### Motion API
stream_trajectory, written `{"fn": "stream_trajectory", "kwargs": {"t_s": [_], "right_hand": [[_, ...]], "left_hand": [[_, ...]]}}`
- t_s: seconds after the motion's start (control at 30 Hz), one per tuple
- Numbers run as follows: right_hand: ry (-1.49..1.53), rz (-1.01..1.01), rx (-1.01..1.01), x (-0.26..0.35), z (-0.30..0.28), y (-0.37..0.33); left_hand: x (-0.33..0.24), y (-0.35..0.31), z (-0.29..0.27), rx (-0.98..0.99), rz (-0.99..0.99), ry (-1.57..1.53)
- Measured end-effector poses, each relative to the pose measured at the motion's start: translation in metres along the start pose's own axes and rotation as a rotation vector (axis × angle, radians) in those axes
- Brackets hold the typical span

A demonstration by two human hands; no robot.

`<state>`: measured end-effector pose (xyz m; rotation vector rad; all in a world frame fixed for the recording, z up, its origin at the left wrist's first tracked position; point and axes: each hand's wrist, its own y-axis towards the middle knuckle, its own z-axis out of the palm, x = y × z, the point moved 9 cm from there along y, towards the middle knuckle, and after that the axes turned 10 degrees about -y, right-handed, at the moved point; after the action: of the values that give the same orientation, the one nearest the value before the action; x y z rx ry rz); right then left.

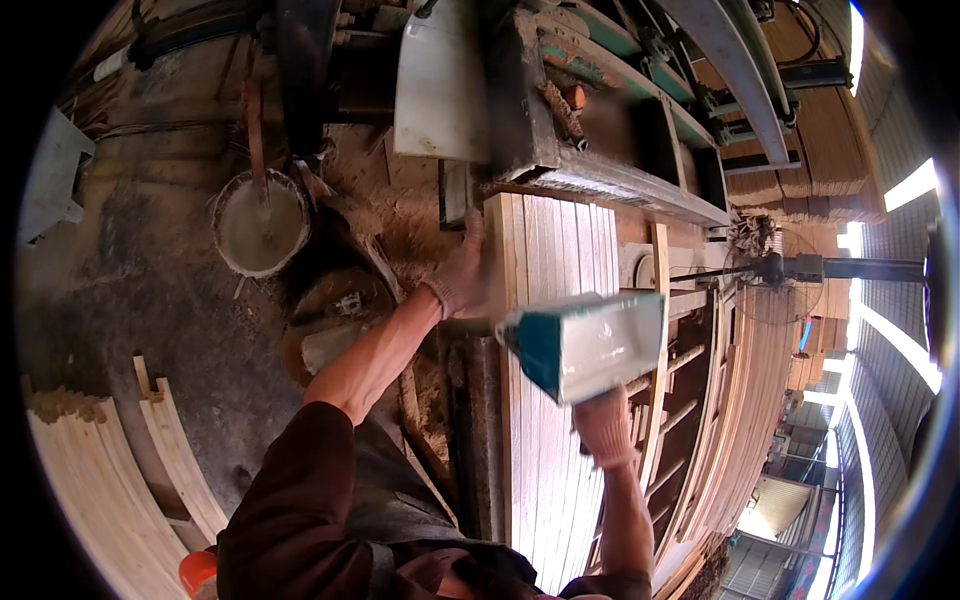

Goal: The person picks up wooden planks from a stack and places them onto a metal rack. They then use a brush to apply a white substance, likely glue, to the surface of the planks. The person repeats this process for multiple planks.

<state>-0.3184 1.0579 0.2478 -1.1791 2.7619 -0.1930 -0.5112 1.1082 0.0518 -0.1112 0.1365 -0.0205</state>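
Workshop floor (215,365), left: my right hand (606,428) grips the teal-and-white trough (610,345), likely stiff, best held near-side; left hand (462,275), finger spread unclear.

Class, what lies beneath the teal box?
Pale wooden strips, side by side, run beneath the teal box in the right hand. The box covers one stretch of them; whether it touches them cannot be told.

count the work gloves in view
2: a glove on the left hand, beside the wood strips, and another on the right hand, holding the teal-and-white container. Others may be hidden.
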Motion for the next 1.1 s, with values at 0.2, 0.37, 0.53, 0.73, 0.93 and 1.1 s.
{"fn": "stream_trajectory", "kwargs": {"t_s": [0.2,0.37,0.53,0.73,0.93,1.1], "right_hand": [[0.125,0.270,-0.014,0.000,0.007,0.159],[0.271,0.273,-0.145,-0.001,0.006,0.145],[-0.134,-0.117,-0.276,-0.006,0.022,0.123],[0.485,0.340,0.008,-0.007,-0.009,0.172],[-0.298,-0.070,0.072,-0.005,0.036,0.022],[-0.369,-0.122,0.143,-0.038,0.123,-0.292]], "left_hand": [[0.016,-0.013,0.035,0.123,-0.200,-0.334],[0.010,-0.010,0.020,0.027,-0.095,-0.267],[0.013,-0.011,0.016,0.025,-0.082,-0.202],[0.034,-0.011,-0.001,-0.130,-0.094,-0.124],[0.014,-0.075,-0.017,-0.194,-0.095,0.108],[-0.018,-0.177,-0.067,-0.362,0.004,0.414]]}}
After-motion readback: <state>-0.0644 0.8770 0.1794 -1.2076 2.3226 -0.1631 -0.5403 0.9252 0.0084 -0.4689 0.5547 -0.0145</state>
